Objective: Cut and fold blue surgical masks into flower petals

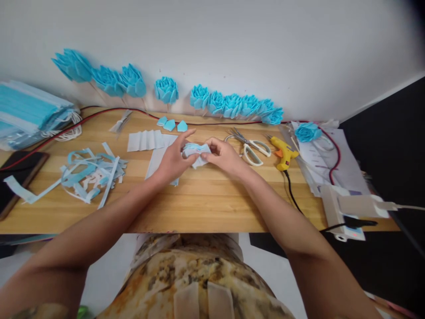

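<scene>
Both of my hands meet over the middle of the wooden table (206, 208). My left hand (172, 160) and my right hand (223, 156) pinch a small folded piece of light blue mask fabric (195, 153) between their fingers, just above the tabletop. Under and behind my left hand lie flat white pleated mask sheets (146, 141). Three small blue folded petals (171, 124) rest just beyond the hands.
Blue fabric roses (232, 105) lean along the wall. A mask stack (29, 113) and a phone (16, 173) sit left, cut strips (89, 175) nearby. Scissors (250, 146), a yellow glue gun (283, 153), papers and a power strip (345, 210) lie right.
</scene>
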The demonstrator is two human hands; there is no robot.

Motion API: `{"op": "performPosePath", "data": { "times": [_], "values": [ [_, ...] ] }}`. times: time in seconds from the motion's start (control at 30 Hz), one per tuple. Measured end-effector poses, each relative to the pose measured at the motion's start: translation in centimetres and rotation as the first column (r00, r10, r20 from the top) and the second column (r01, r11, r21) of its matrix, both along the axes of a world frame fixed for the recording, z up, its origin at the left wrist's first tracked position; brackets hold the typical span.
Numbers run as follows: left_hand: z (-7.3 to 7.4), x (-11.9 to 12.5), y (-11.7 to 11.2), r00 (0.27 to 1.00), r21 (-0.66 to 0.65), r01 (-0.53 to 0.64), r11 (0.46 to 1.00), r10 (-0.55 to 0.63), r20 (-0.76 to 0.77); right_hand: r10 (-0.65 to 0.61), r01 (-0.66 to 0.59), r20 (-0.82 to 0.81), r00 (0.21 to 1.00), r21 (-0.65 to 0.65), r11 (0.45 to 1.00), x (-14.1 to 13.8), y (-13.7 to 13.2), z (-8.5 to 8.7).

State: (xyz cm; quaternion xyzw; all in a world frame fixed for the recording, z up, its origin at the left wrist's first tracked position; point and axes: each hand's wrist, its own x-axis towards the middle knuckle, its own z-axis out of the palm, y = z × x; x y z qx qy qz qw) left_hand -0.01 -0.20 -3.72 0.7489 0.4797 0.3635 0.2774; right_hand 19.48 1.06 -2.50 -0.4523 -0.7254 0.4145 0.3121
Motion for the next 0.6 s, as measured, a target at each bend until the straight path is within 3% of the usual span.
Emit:
{"op": "performPosePath", "data": {
  "times": [0.07,0.17,0.33,0.6],
  "values": [
    [0.1,0.0,-0.1,0.998,0.054,-0.055,0.997,0.055,-0.016,-0.025,0.024,-0.032,0.999,-0.013,1.000,-0.1,-0.2,-0.5],
    [0.1,-0.1,-0.2,0.998,0.109,-0.045,0.993,0.049,-0.040,0.008,-0.008,-0.009,1.000,0.052,0.999,0.0,-0.3,-0.9],
    [-0.7,-0.3,0.0,0.999,0.016,-0.016,1.000,0.017,-0.035,0.041,-0.047,0.063,0.997,0.086,0.995,0.3,-0.1,-1.2],
    [-0.9,-0.7,0.5,1.000,-0.005,-0.003,1.000,0.003,0.030,0.004,-0.034,0.169,0.986,0.177,0.984,0.4,0.1,-1.0]
  ]
}}
